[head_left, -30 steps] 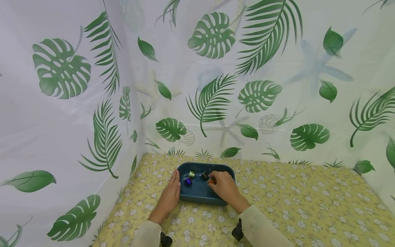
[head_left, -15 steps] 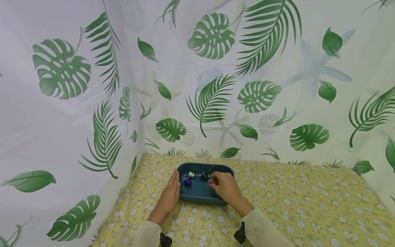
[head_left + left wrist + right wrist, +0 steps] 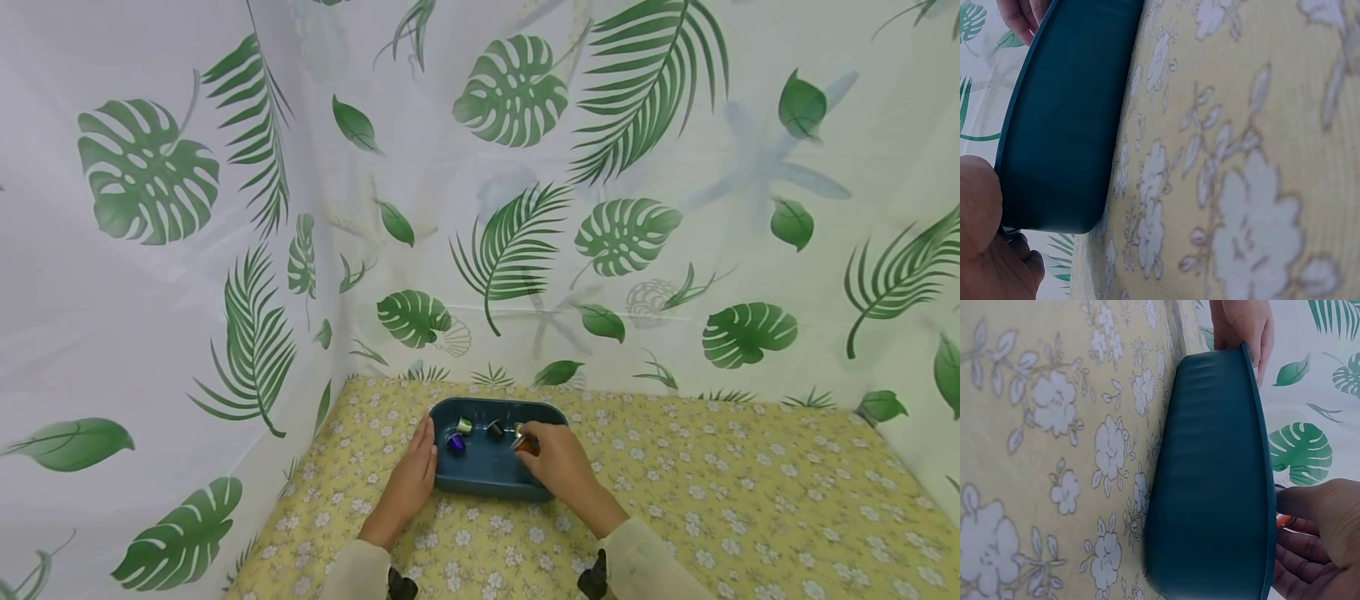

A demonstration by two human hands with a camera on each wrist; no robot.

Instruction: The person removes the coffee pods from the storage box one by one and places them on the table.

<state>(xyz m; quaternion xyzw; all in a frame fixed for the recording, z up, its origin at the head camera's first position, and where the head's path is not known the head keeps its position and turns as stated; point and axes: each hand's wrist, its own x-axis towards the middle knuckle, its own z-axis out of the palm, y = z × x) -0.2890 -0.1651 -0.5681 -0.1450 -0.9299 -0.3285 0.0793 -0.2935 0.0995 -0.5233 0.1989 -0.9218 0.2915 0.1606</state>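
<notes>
A dark teal tub (image 3: 487,486) sits on the flowered cloth. My left hand (image 3: 414,462) lies along its left wall with the fingers straight; the left wrist view has that hand (image 3: 988,237) at the tub's end. Inside, at the left, are a purple coffee capsule (image 3: 456,443) and a light green capsule (image 3: 465,426). A black capsule (image 3: 495,428) lies near the middle back. My right hand (image 3: 564,462) reaches over the right part and pinches an orange coffee capsule (image 3: 527,445) between thumb and fingers. Just behind it shows a pale gold capsule (image 3: 517,428), partly hidden by the fingers.
A yellow tablecloth with white flowers (image 3: 712,483) spreads around the tub. White sheeting with green leaves (image 3: 525,250) stands close behind the table and along the left side (image 3: 165,350).
My right hand, with the orange capsule, has shifted slightly to the right, and the pale gold capsule behind it now shows. The left hand stays at the tub's wall.
</notes>
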